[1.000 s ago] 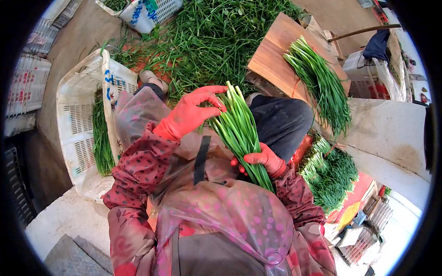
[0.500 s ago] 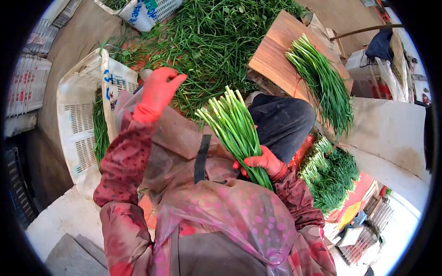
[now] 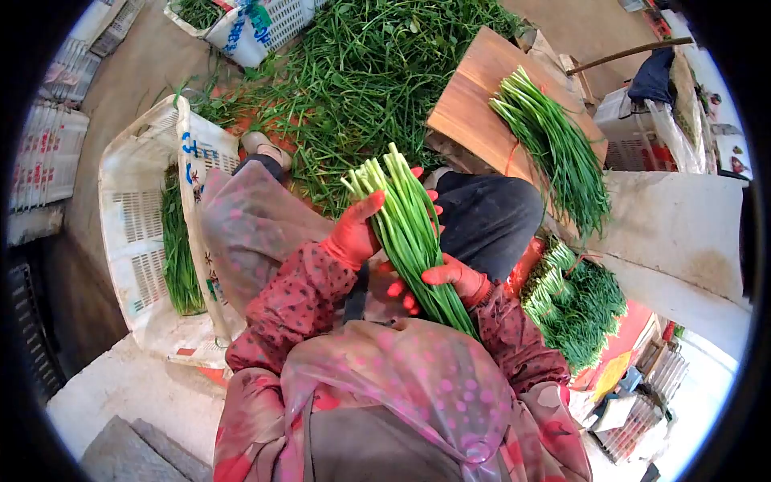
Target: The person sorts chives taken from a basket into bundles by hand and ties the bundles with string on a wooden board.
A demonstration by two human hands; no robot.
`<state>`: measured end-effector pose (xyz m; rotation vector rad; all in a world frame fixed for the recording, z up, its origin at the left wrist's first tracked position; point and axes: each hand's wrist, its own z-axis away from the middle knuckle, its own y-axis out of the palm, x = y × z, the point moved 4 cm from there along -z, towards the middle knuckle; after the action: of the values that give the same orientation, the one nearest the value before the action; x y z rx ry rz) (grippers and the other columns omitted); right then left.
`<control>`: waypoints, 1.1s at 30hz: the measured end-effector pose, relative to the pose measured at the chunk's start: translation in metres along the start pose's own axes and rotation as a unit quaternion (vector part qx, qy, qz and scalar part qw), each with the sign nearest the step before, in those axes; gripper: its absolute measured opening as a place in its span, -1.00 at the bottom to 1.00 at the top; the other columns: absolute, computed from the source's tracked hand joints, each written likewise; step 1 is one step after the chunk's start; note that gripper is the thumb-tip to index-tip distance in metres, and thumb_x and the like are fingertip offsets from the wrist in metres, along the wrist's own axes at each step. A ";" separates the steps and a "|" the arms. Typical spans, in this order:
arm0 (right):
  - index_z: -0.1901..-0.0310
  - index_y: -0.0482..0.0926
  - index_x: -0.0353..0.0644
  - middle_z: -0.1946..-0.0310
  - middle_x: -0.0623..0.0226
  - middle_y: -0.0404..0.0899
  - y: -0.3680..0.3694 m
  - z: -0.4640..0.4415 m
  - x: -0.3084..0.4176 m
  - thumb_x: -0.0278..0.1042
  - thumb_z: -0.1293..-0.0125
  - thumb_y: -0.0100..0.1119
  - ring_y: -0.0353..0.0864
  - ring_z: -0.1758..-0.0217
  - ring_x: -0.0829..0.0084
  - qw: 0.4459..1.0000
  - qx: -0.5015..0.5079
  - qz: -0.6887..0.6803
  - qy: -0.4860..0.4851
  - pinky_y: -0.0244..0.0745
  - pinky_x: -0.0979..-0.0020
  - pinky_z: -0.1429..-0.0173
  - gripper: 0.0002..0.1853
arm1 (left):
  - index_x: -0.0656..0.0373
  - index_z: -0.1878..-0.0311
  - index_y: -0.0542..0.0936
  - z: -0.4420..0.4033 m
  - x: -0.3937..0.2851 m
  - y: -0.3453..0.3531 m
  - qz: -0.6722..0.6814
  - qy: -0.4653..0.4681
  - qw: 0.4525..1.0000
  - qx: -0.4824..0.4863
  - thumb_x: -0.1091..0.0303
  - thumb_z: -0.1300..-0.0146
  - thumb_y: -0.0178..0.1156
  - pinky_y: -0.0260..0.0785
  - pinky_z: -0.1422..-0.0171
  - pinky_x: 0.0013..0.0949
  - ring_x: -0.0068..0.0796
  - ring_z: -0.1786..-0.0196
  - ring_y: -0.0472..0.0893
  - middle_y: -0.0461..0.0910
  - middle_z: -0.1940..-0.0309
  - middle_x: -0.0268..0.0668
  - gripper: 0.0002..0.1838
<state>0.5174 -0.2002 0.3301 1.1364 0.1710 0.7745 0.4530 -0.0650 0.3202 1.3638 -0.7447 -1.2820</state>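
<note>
A bunch of long green stalks point(image 3: 405, 233) with pale ends pointing up and away lies across both red-gloved hands, above my lap. My left hand point(image 3: 357, 229) is wrapped round its upper part, with fingertips showing on the far side. Lower down, my right hand point(image 3: 458, 281) grips the leafy part, its thumb on top and its fingers underneath. To the right, another bunch point(image 3: 554, 149) rests on a tilted wooden board point(image 3: 474, 96). Several bundles point(image 3: 570, 301) are stacked on red material beside my right knee.
A white crate point(image 3: 132, 217) with greens inside stands at the left. Loose greens point(image 3: 361, 80) cover the floor ahead, near a second white crate point(image 3: 261, 32). A pale ledge point(image 3: 675, 233) lies right, under a thin curved stick point(image 3: 630, 55).
My left hand first moved away from the bunch to the left with nothing visible in it, then came back and closed round the upper stalks. My right hand has kept its grip.
</note>
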 end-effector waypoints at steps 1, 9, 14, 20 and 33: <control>-0.20 0.38 -0.28 0.03 0.13 0.58 -0.007 0.001 0.001 -0.21 -0.17 0.28 0.61 0.18 0.44 1.000 -0.003 0.004 -0.002 0.55 0.39 0.05 -0.41 | 0.23 -0.43 0.10 -0.002 -0.001 -0.001 0.000 0.001 1.000 0.006 -0.14 -0.12 0.27 0.30 -0.31 -0.04 -0.09 -0.20 0.46 0.46 -0.14 -0.05 -0.03; -0.26 0.33 -0.33 -0.17 0.21 0.45 -0.001 0.021 0.095 -0.24 -0.23 0.29 0.42 -0.22 0.39 0.871 -0.244 0.355 -0.237 0.26 0.36 -0.35 -0.38 | 0.31 -0.40 0.14 -0.004 -0.007 -0.010 -0.028 0.035 0.999 -0.005 0.10 -0.17 0.22 0.33 -0.32 -0.14 -0.15 -0.15 0.53 0.51 -0.08 -0.03 -0.18; -0.02 0.57 -0.14 0.24 0.16 0.66 -0.002 -0.010 0.098 -0.05 -0.14 0.32 0.67 0.18 0.35 0.736 -0.360 0.536 -0.205 0.54 0.36 0.07 -0.53 | 0.30 -0.40 0.15 -0.004 -0.005 -0.023 -0.001 0.042 0.999 -0.031 0.19 -0.24 0.17 0.34 -0.30 -0.22 -0.25 -0.11 0.55 0.52 -0.07 -0.07 -0.26; 0.11 0.59 -0.03 0.32 0.19 0.63 0.030 -0.022 0.087 -0.06 -0.22 0.15 0.63 0.21 0.12 0.478 -0.425 0.730 -0.240 0.52 0.18 0.15 -0.70 | 0.30 -0.36 0.22 -0.002 0.001 -0.042 -0.049 0.068 0.991 -0.104 0.27 -0.29 0.10 0.39 -0.22 -0.29 -0.31 -0.02 0.57 0.53 -0.04 -0.15 -0.38; 0.13 0.63 -0.01 0.20 0.22 0.64 0.046 -0.032 0.254 -0.06 -0.29 0.10 0.62 0.14 0.13 0.363 -0.375 0.796 -0.308 0.52 0.20 0.11 -0.73 | 0.32 0.02 0.46 0.007 -0.008 -0.010 -0.091 -0.008 0.989 -0.120 0.20 -0.11 0.20 0.52 0.07 -0.21 -0.24 0.27 0.62 0.59 0.29 -0.13 -0.55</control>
<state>0.6663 -0.0069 0.4204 0.2039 -2.1033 1.6908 0.4425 -0.0574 0.3138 1.2469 -0.4673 -1.4768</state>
